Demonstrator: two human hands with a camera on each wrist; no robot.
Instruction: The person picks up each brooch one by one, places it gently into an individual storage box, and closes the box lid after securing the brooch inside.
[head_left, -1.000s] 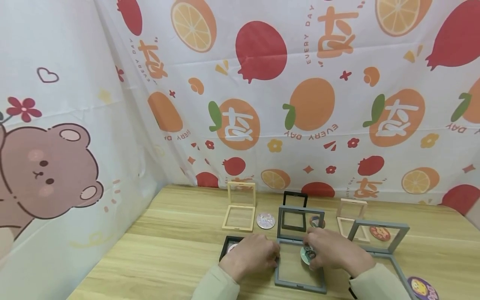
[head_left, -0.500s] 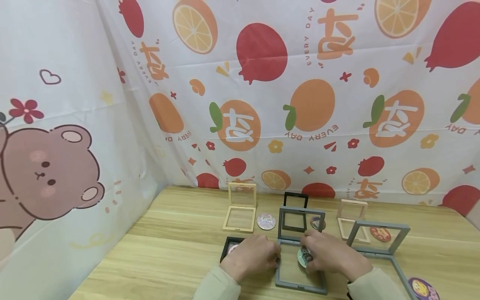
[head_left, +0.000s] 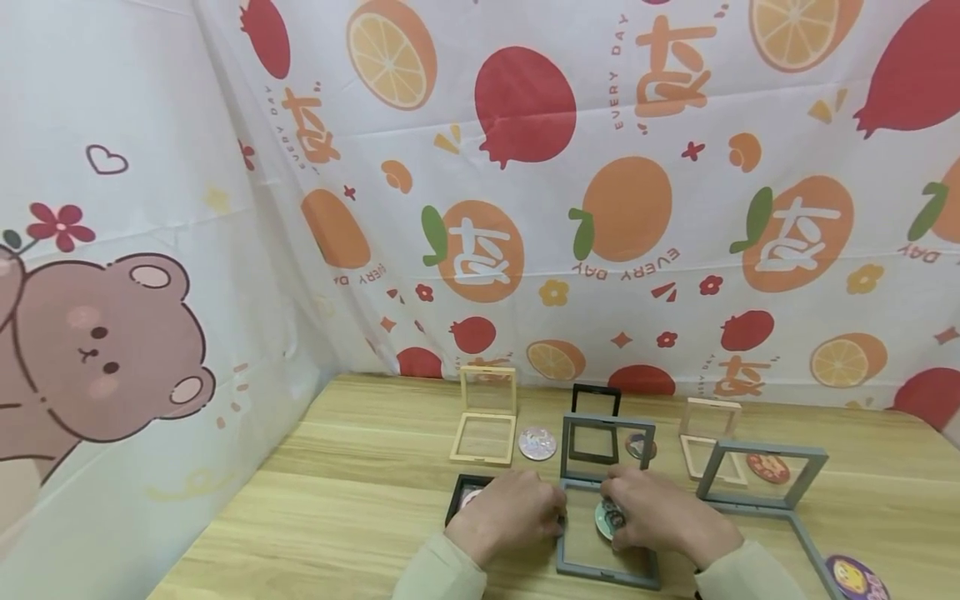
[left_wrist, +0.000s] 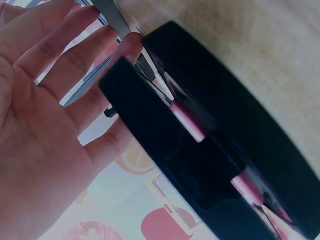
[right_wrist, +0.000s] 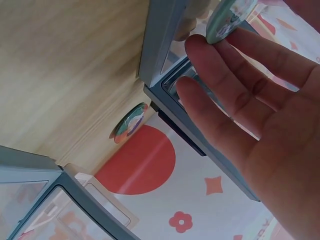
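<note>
One badge [head_left: 607, 520], pinched by the right hand [head_left: 658, 510] over the grey frame [head_left: 608, 576] touched by the left hand [head_left: 516, 510], is best lowered flat.

Head view: bright, even, soft light; white cloth [head_left: 547, 217] slightly grey, table [head_left: 300, 508] evenly lit. Wide lens stretches outer edges; print on disc [head_left: 606, 518] too soft to read. Left wrist view: cool, bluish-pink cast; black case [left_wrist: 165, 150] close to lens, blurred, underexposed, detail lost; cloth behind washed out; left hand [left_wrist: 47, 115] soft. Right wrist view: table dim, grain smeared; right hand [right_wrist: 265, 110] shaded against brighter cloth.
</note>
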